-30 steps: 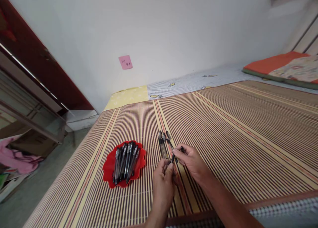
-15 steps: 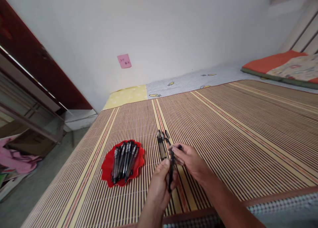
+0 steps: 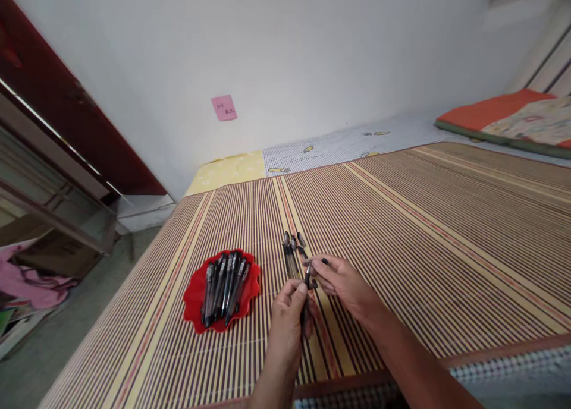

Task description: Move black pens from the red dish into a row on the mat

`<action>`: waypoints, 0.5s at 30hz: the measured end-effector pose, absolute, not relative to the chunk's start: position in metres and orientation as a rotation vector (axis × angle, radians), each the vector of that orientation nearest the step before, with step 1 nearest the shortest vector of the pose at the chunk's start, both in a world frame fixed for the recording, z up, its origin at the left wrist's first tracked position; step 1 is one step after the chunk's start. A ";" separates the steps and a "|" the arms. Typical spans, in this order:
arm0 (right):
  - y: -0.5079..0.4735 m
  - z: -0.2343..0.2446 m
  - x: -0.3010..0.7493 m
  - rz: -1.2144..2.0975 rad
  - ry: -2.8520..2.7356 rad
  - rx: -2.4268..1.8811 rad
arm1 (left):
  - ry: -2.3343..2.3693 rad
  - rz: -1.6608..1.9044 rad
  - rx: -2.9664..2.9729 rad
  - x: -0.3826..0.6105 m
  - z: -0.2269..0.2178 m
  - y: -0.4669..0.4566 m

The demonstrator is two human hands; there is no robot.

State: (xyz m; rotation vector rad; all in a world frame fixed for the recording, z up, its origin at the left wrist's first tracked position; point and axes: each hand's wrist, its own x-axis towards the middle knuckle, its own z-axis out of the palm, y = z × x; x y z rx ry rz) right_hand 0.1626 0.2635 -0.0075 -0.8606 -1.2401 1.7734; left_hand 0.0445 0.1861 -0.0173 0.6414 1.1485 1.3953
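Both hands on one black pen above the striped mat

The left hand [image 3: 289, 314] has risen since half a second ago, pinching the pen [image 3: 306, 284] by its lower end; the right hand [image 3: 341, 281] grips the top. Loose pens [image 3: 292, 254] lie just beyond the fingers, a red dish [image 3: 194, 299] of pens left of them.

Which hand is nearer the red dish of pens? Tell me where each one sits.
Left. The left hand is just right of the red dish, apart from it, holding a pen. The right hand is farther right, beyond the left, meeting that pen's upper end.
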 end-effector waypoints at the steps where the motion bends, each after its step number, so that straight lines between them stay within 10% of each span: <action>1: 0.264 -0.007 0.162 1.753 -1.233 -0.901 | 1.172 1.398 0.651 0.045 -0.018 0.186; 15: 0.263 -0.004 0.166 1.731 -1.327 -0.923 | 1.123 1.330 0.610 0.048 -0.015 0.185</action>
